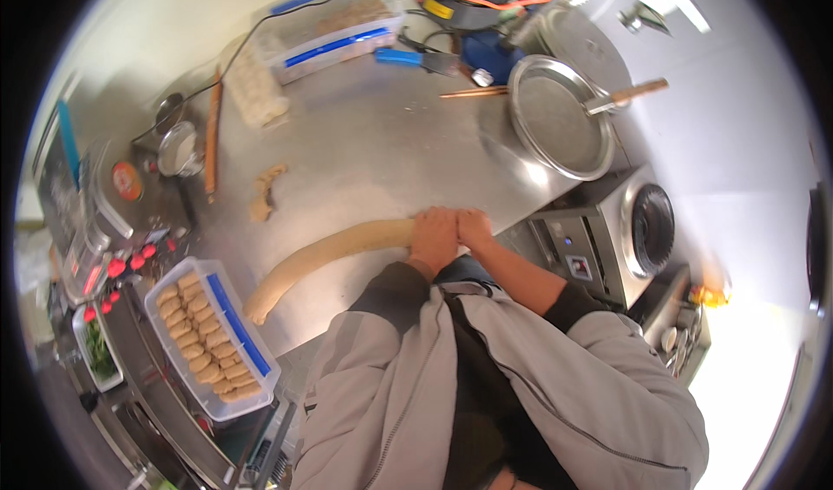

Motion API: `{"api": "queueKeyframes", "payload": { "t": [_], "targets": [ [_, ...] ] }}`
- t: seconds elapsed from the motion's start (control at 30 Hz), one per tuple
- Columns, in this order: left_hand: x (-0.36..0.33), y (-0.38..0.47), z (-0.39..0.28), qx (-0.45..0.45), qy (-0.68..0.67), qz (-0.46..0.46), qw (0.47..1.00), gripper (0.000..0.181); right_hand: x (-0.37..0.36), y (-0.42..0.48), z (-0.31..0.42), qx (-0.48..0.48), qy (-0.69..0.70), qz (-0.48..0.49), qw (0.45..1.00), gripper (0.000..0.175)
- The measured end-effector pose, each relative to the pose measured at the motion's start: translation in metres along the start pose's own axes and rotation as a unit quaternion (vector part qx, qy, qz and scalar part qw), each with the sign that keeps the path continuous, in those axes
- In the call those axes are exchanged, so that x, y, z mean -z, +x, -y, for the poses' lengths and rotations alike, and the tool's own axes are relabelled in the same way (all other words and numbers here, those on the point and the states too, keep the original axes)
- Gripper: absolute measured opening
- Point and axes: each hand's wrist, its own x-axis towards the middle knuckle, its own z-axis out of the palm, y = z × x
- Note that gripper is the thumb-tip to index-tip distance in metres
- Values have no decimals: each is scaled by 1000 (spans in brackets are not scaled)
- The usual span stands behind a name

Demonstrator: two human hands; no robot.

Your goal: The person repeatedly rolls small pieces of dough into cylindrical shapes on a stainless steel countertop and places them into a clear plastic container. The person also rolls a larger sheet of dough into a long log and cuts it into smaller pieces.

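Observation:
A long, curved roll of dough [325, 255] lies along the front of the steel worktop, its far end to the left near a plastic tub. My left hand [435, 236] is closed over the right end of this roll. Pressed against it on the right is my right hand [474, 227], its fingers bent downward; whether they also grip dough is hidden. Both hands cover the roll's right tip. A torn, flat strip of dough [263, 190] rests on the steel beyond the roll.
Dough pieces fill a clear tub [215, 281] at left. A wooden rolling stick [212, 138] lies beyond. Farther back are a lidded container [338, 44], a blue-handled scraper [410, 59] and chopsticks [475, 92]. A metal basin [563, 125] sits at right, above a steel appliance [605, 229].

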Motion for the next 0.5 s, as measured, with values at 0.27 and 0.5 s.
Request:
{"api": "queueKeyframes", "payload": {
  "t": [0.27, 0.5],
  "targets": [
    [11, 31, -8, 86, -49, 74, 992, 20, 12, 9, 21, 163, -174, -56, 970, 26],
    [3, 51, -6, 175, -27, 57, 983, 15, 31, 31, 49, 57, 30, 3, 998, 33]
  ]
}}
